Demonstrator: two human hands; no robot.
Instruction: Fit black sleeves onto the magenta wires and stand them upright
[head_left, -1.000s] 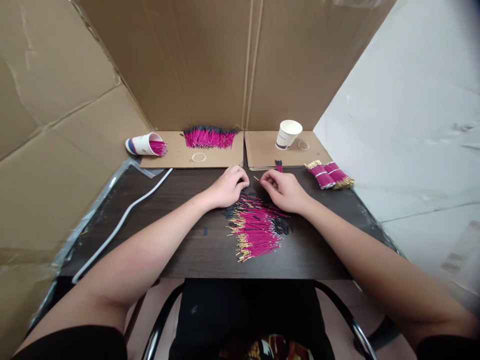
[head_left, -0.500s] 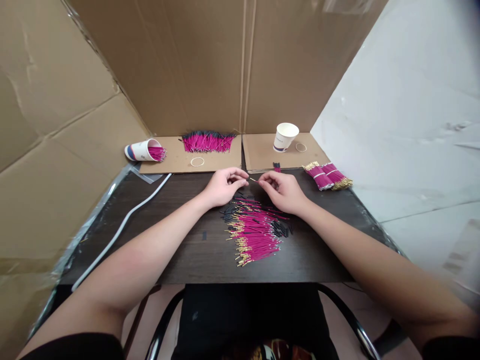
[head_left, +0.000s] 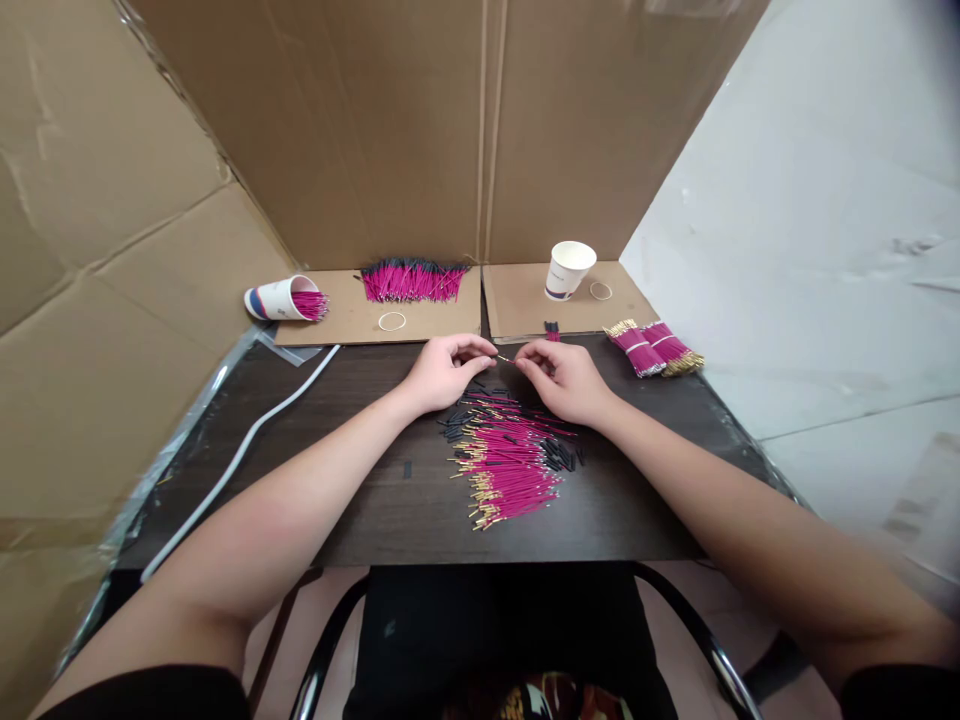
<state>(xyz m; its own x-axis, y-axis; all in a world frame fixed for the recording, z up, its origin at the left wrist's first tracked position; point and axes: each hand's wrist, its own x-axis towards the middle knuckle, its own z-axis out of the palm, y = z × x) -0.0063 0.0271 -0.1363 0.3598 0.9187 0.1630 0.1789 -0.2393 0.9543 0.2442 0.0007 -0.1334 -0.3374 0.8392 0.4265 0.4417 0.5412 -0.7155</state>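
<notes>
Magenta wire (head_left: 506, 360), 12 o'clock of loose pile (head_left: 521, 480) | right hand (head_left: 564, 382) pinches it, gold end toward 9–10 o'clock, likely to leave that end exposed | left hand (head_left: 448, 374) beside tip, grip unclear

Two white paper cups (head_left: 568, 280), two thin pale rings (head_left: 391, 330), two banded magenta wire bundles (head_left: 637, 354); mid-frame, uncountable loose magenta wires (head_left: 516, 470).

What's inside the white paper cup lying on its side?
Thin magenta wires with pale tips poke out of the white and blue paper cup. Anything deeper inside is hidden by its wall.
</notes>
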